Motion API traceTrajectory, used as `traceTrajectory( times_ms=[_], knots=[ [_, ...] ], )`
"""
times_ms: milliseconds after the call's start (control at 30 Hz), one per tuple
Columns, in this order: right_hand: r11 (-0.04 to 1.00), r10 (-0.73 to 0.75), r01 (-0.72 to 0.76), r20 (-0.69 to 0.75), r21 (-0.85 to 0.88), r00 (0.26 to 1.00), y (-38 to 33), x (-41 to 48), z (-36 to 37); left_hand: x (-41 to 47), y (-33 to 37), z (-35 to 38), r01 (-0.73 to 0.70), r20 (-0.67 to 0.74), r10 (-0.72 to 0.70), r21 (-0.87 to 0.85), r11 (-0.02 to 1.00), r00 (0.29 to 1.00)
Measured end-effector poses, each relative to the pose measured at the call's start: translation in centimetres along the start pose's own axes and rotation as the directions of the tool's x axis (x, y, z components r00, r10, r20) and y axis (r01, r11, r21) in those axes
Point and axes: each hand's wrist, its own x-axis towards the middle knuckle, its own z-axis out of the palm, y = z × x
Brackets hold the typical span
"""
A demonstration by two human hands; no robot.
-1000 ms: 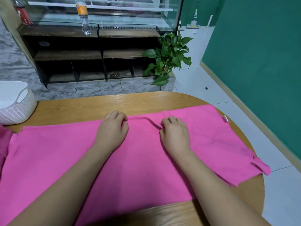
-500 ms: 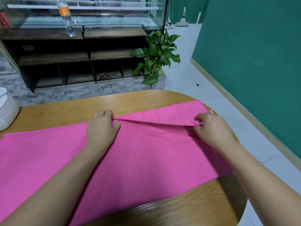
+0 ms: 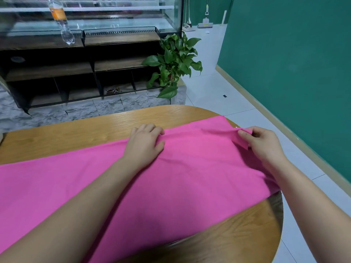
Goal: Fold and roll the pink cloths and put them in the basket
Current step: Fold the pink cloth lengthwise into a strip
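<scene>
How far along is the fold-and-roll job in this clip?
Done: only the laying out; the pink cloth lies spread along the wooden table. In hand: the left hand grips its far edge mid-length and the right hand pinches the far right corner, with a raised ridge between them. Left: completing the fold, rolling, and basketing; no rolled cloth or basket shows.

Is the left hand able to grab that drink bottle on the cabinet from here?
Probably not. The left hand holds the pink cloth, and the bottle sits on the cabinet beyond the far edge of the table.
</scene>
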Motion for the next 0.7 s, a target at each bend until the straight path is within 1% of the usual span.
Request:
traceTrajectory(
  times_ms=[100,233,333,433,500,567,633,700],
  knots=[
    [0.993,-0.11,0.108,-0.049,-0.038,0.993,-0.1,1.0,0.8,1.3,0.5,0.5,0.004,0.002,-0.004,-0.053,0.999,1.0],
    [0.978,-0.206,0.201,-0.076,-0.062,0.976,-2.5,3.3,2.7,2.2,-0.2,0.7,0.052,0.005,-0.052,-0.208,0.977,0.999],
    [0.968,-0.218,0.207,-0.072,-0.141,0.973,-3.1,6.1,4.6,2.2,-1.0,1.0,0.061,0.015,-0.06,-0.231,0.971,0.998],
    [0.95,-0.21,0.185,-0.077,-0.251,0.975,-2.2,8.1,6.4,1.9,-1.9,1.2,0.057,0.011,-0.056,-0.261,0.964,0.998],
    [0.914,-0.218,0.177,-0.073,-0.364,0.973,-1.2,8.5,7.2,1.6,-2.5,1.4,0.053,0.007,-0.053,-0.273,0.961,0.999],
    [0.866,-0.259,0.195,-0.081,-0.461,0.962,-0.2,8.6,7.6,1.4,-3.1,1.3,0.046,-0.002,-0.049,-0.276,0.96,0.999],
    [0.829,-0.305,0.222,-0.082,-0.513,0.949,0.4,8.8,7.7,1.4,-3.4,1.3,0.049,-0.012,-0.055,-0.282,0.958,0.998],
    [0.808,-0.32,0.229,-0.079,-0.543,0.944,0.7,9.1,7.6,1.5,-3.5,1.2,0.068,-0.022,-0.077,-0.296,0.953,0.997]
  ],
)
